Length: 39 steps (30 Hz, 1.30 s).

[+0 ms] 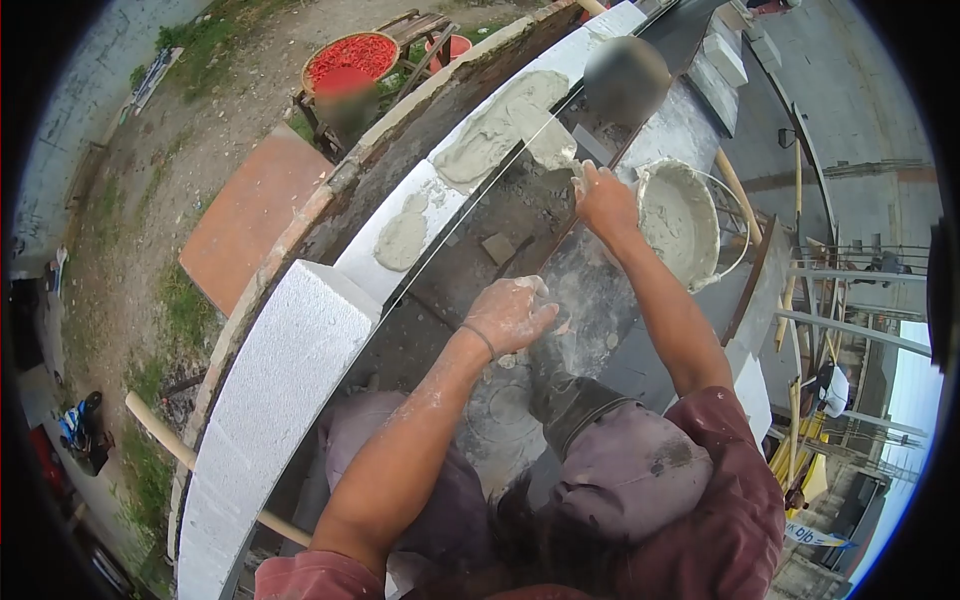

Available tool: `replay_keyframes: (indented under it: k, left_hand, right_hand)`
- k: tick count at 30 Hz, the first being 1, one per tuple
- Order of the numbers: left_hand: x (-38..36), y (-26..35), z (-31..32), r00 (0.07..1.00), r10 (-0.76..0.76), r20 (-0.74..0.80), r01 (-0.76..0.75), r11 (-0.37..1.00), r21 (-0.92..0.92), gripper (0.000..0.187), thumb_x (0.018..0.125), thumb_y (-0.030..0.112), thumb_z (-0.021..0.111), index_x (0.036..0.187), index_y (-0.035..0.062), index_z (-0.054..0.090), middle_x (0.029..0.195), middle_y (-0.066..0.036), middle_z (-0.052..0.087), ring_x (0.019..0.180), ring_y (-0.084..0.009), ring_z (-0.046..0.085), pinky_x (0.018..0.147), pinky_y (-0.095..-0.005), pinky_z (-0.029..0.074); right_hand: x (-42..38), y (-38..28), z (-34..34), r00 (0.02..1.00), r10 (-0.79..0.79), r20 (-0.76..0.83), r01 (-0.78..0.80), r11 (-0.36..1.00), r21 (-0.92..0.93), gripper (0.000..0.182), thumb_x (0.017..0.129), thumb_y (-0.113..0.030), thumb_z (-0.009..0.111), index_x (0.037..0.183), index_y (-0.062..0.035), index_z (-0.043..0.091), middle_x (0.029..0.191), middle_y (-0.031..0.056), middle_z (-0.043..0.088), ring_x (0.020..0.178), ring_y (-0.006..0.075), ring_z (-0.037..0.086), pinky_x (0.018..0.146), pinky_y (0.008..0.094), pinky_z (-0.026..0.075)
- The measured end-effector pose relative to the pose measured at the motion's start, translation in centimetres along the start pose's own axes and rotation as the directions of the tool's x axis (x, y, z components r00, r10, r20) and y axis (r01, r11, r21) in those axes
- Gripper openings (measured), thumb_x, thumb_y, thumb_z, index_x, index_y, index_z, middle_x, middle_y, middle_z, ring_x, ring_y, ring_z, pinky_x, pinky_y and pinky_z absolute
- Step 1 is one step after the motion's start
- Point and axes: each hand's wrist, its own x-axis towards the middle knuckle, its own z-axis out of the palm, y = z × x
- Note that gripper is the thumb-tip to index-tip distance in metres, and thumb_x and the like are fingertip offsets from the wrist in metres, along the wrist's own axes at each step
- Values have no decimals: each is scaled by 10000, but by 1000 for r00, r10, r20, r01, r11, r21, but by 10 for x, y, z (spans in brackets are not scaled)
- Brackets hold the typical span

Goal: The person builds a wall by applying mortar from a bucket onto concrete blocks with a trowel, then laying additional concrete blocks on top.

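My right hand (pixel 605 200) is closed around a trowel (pixel 550 143), its blade coated in mortar and its handle mostly hidden by my fingers. The blade reaches the wet grey mortar (pixel 490 135) spread along the top of the white block wall (pixel 345 262). A smaller mortar patch (pixel 401 238) lies nearer me. My left hand (pixel 510 315), dusty and with a band at the wrist, hangs above the plank with fingers loosely curled, thumb apart and nothing visible in it. Right of my right hand stands a bucket (pixel 680 215) of mortar with a wire handle.
A taut white string (pixel 470 203) runs along the wall's inner edge. One white block (pixel 285 400) stands higher at the near left. A dusty plank (pixel 590 300) lies beneath my arms. Bamboo poles (pixel 160 428) jut from the wall. Below outside are a basket of red items (pixel 350 58) and a brown board (pixel 255 220).
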Motion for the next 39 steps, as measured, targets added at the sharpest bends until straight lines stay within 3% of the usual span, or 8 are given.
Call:
replay_keyframes:
  k: [6,16,21,25,28,33,36,39]
  left_hand:
    - [-2,0,-11,1000,-21,8,21,1000,-12,408,928,333,665,1134,-18,686,922,-186,760,897,-359,729,840,-439,556]
    - [-8,-2,1,997,50,53,-52,997,52,425,927,372,651,1118,-7,676,936,-214,738,928,-389,711,844,-476,542]
    - [-11,3,-6,997,11,75,-16,998,59,438,924,385,651,1122,-5,676,958,-222,730,951,-395,705,854,-485,534]
    - [-15,1,-6,988,75,131,-88,992,89,454,928,403,650,1134,0,677,957,-217,728,953,-400,701,855,-494,529]
    - [-22,7,-7,981,59,182,-80,991,110,461,932,412,648,1142,3,679,958,-221,725,957,-403,698,862,-496,528]
    - [-21,14,-8,979,57,197,-84,988,128,467,939,413,642,1152,-1,676,973,-234,717,981,-409,690,884,-490,523]
    - [-23,18,-7,966,50,253,-84,988,128,471,946,415,629,1149,-8,675,994,-238,713,1004,-416,681,902,-489,516]
    - [-31,20,-1,832,116,542,-220,967,130,477,947,420,621,1087,-29,698,1005,-244,722,1002,-415,687,899,-497,518]
  right_hand:
    - [-51,-24,10,993,-115,31,105,966,235,334,983,-286,622,1148,2,590,928,240,691,893,440,698,788,531,554]
    - [-27,-24,-32,995,-34,95,17,984,176,317,967,-287,633,1095,3,630,885,252,696,840,463,689,766,542,550]
    - [-42,-45,-72,917,-308,255,272,948,166,314,971,-288,619,1091,1,633,863,254,696,839,464,686,758,547,547]
    - [-51,-36,-67,922,-350,165,338,936,96,306,973,-287,613,1087,-4,631,850,263,689,837,465,683,760,544,548]
    - [-24,-25,-51,975,-201,90,198,979,44,289,967,-283,623,1062,-11,635,838,266,687,836,466,681,758,541,544]
    - [-18,-59,-55,940,-295,175,224,914,338,287,955,-291,645,1007,-9,635,832,250,699,841,468,680,755,551,532]
    - [-46,-78,-51,906,-390,162,312,877,366,292,956,-293,649,1010,-7,628,852,243,699,827,470,677,756,550,534]
    - [-83,-98,-54,874,-446,192,363,864,350,288,958,-286,648,1070,-21,627,901,227,696,826,449,685,732,533,547]
